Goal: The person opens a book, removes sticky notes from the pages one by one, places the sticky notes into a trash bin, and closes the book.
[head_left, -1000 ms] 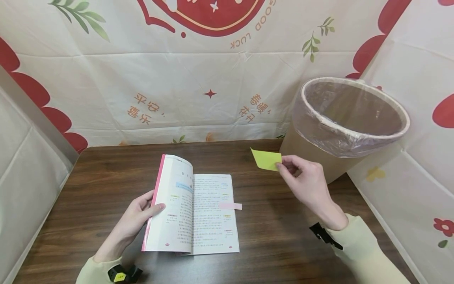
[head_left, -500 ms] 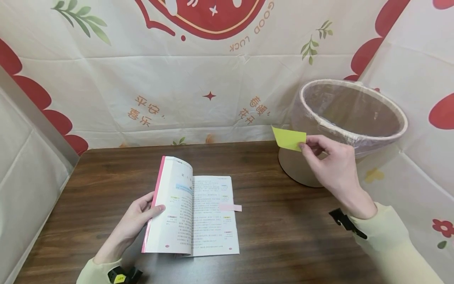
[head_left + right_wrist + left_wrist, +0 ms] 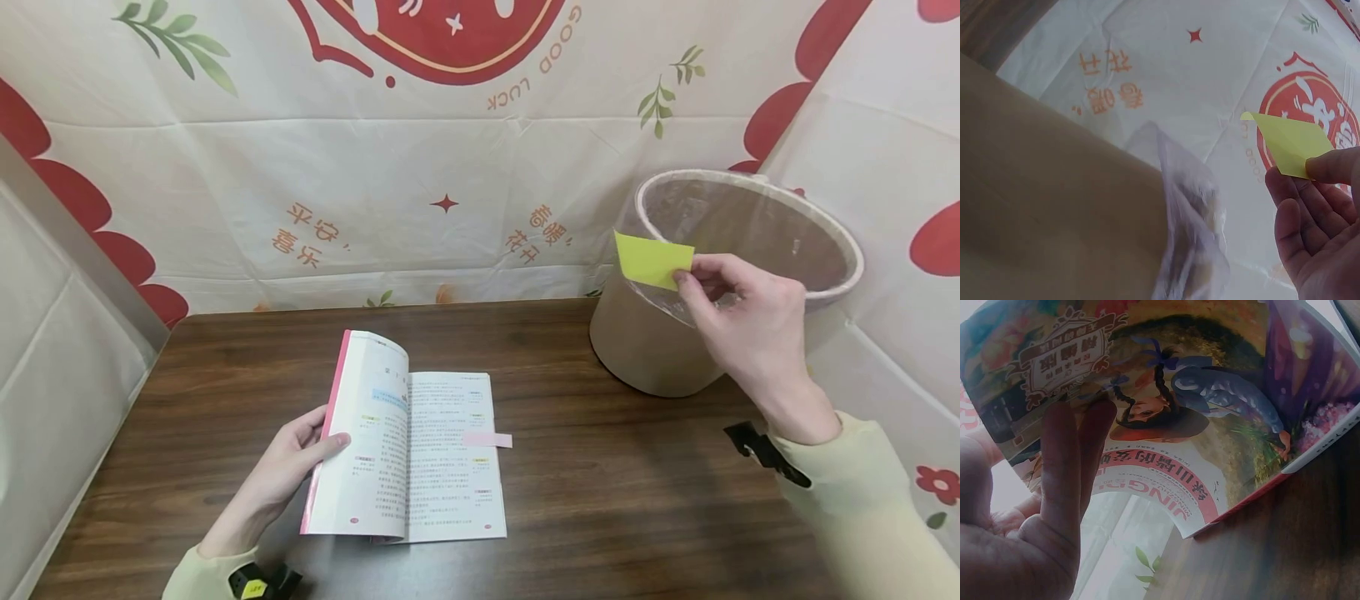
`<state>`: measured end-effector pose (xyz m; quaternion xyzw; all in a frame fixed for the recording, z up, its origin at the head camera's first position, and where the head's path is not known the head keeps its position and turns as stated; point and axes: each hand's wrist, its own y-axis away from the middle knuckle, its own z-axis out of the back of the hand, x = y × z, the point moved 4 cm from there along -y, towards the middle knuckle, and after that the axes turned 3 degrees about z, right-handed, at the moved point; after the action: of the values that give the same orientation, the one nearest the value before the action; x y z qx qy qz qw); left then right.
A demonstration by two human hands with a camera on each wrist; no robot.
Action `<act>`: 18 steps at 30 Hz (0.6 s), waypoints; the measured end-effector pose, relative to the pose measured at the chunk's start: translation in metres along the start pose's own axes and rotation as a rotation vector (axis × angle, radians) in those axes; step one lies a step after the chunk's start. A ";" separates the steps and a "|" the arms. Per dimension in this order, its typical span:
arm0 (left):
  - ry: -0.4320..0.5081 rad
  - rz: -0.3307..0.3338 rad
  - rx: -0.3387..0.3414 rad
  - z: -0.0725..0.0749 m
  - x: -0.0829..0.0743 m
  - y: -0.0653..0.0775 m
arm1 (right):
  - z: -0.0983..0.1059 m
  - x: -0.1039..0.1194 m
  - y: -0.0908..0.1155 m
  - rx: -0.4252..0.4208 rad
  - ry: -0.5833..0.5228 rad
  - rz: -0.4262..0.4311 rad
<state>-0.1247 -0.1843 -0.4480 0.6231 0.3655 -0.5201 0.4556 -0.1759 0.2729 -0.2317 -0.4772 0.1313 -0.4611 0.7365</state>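
Observation:
My left hand (image 3: 288, 458) grips the left edge of an open book (image 3: 450, 483), thumb on the page and fingers behind the cover. That cover, with its picture of a braided figure, fills much of the left wrist view, fingers (image 3: 1060, 469) lying against it. A pink sticky strip (image 3: 487, 439) juts from the right page. Up at the right, my right hand (image 3: 757, 325) pinches a yellow-green sticky note (image 3: 651, 260) by one corner, between thumb and fingers. In the head view the note overlaps the near left rim of a bin; its free corner curls in the right wrist view.
The tan waste bin (image 3: 652, 350), lined with a clear plastic bag (image 3: 1191, 231), stands at the table's back right corner. A printed cloth (image 3: 420, 158) hangs behind the brown wooden table (image 3: 570, 517).
My right hand has carried the sticky note up and to the right, from over the table to the bin's rim. The left hand and the book stay in place.

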 end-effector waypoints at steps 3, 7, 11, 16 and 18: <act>-0.001 0.004 -0.006 0.000 0.000 0.000 | 0.006 -0.004 -0.006 -0.022 0.004 -0.023; -0.001 0.009 -0.007 0.000 0.000 0.000 | 0.017 -0.013 -0.013 -0.054 0.005 -0.041; -0.005 0.006 -0.001 0.000 -0.001 0.000 | 0.026 -0.023 -0.019 -0.089 0.002 -0.056; -0.011 0.007 -0.003 0.000 -0.001 0.000 | 0.032 -0.037 -0.024 -0.084 0.007 -0.103; -0.012 0.006 -0.002 0.001 -0.001 0.000 | 0.034 -0.043 -0.026 -0.068 0.020 -0.116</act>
<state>-0.1249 -0.1849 -0.4467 0.6206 0.3613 -0.5223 0.4599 -0.1919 0.3241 -0.2037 -0.5042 0.1263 -0.5032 0.6904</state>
